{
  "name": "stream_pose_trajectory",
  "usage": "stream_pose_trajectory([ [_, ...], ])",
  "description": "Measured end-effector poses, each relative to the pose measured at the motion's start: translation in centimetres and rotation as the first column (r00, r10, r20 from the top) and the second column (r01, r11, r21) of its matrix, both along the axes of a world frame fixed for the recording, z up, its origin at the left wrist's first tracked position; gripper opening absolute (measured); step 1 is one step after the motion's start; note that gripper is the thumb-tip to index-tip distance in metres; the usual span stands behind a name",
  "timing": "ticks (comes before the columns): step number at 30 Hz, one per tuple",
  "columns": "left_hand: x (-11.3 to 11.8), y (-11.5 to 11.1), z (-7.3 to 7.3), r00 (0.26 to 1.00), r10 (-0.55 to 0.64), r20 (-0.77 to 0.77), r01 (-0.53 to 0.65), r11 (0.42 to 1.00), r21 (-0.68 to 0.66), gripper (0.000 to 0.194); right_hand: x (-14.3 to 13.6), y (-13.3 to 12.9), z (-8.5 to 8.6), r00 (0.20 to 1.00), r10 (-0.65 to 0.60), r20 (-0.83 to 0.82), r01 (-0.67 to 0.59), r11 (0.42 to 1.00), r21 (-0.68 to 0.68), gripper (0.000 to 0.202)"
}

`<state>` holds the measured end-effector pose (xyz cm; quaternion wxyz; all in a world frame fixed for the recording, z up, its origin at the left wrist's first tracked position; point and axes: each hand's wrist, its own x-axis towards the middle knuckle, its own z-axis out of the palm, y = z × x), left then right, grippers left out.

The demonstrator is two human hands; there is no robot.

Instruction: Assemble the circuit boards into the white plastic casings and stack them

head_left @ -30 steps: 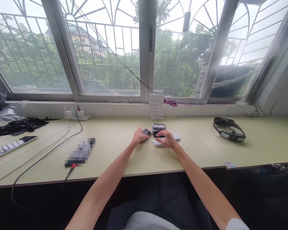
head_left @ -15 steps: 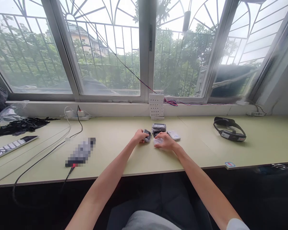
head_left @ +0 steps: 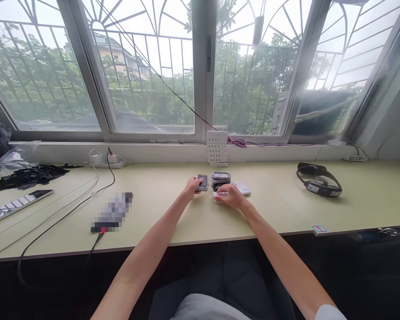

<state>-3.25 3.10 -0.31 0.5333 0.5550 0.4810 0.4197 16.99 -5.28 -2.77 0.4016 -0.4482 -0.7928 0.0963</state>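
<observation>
Two bare hands were at work over the long, pale yellow-green tabletop in the head view, the only one available. The left hand pinched a small, dark-faced rectangular unit with a silvery edge, thumb on its face, the other fingers mostly out of sight. That unit was held just left of, and apart from, a low stack of dark, silvery-edged rectangular units. The right hand was bent over a flat white piece at the stack's near side; its fingertips lay on or against it, though from where I stood I could not tell whether they gripped. A flat, white, rounded block lay just right of the stack.

Progress, in my judgement: handling was under way and incomplete. One unit was in hand; the stack stood several layers high, its exact count not discernible. No second group of finished units could be identified. A black headset with a curved strap lay well apart on the right, untouched.
</observation>
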Motion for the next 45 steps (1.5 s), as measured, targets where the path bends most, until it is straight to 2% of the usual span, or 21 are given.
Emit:
stream_pose_trajectory([
  [5, 0.4, -0.4, 0.3, 0.996, 0.019, 0.084, -0.02, 1.0, 0.006, 0.034, 0.0, -0.1, 0.3, 0.999, -0.039, -0.015, 0.04, 0.999, 0.036, 0.028],
  [9, 0.7, -1.2, 0.8, 0.988, 0.019, 0.154, -0.014, 0.999, -0.033, 0.023, 0.0, -0.1, 0.5, 0.997, -0.08, -0.014, 0.08, 0.995, 0.062, 0.03],
  [14, 0.8, -2.2, 1.5, 0.975, -0.093, 0.201, 0.099, 0.995, -0.018, 0.014, 0.2, 0.3, -0.1, 0.998, -0.065, -0.021, 0.067, 0.994, 0.088, 0.02],
  [18, 0.9, -2.6, 1.8, 0.953, -0.099, 0.287, 0.119, 0.991, -0.053, 0.015, 0.3, 0.7, -0.4, 0.996, -0.079, -0.034, 0.083, 0.987, 0.139, 0.018],
  [24, 1.1, -2.6, 1.8, 0.927, -0.09, 0.365, 0.134, 0.986, -0.098, 0.022, 0.3, 0.7, 0.0, 0.951, -0.16, -0.263, 0.217, 0.954, 0.206, 0.03],
  [28, 1.3, -2.5, 1.5, 0.913, -0.158, 0.376, 0.176, 0.984, -0.015, 0.028, 0.3, 0.4, 0.6, 0.864, -0.214, -0.456, 0.293, 0.95, 0.111, 0.037],
  [30, 1.4, -2.5, 1.3, 0.907, -0.205, 0.369, 0.214, 0.977, 0.017, 0.036, 0.3, 0.3, 0.9, 0.811, -0.203, -0.549, 0.265, 0.964, 0.035, 0.042],
  [33, 1.8, -2.8, 1.0, 0.894, -0.286, 0.345, 0.288, 0.956, 0.049, 0.045, 0.3, 0.2, 1.2, 0.724, -0.187, -0.664, 0.153, 0.982, -0.111, 0.049],
  [37, 2.2, -3.2, 0.7, 0.899, -0.338, 0.277, 0.327, 0.941, 0.084, 0.056, 0.3, 0.0, 1.5, 0.637, -0.23, -0.736, 0.045, 0.964, -0.262, 0.058],
  [45, 2.2, -3.9, 0.2, 0.882, -0.442, 0.162, 0.421, 0.895, 0.15, 0.075, 0.4, -0.1, 1.6, 0.56, -0.191, -0.806, -0.073, 0.958, -0.278, 0.055],
])
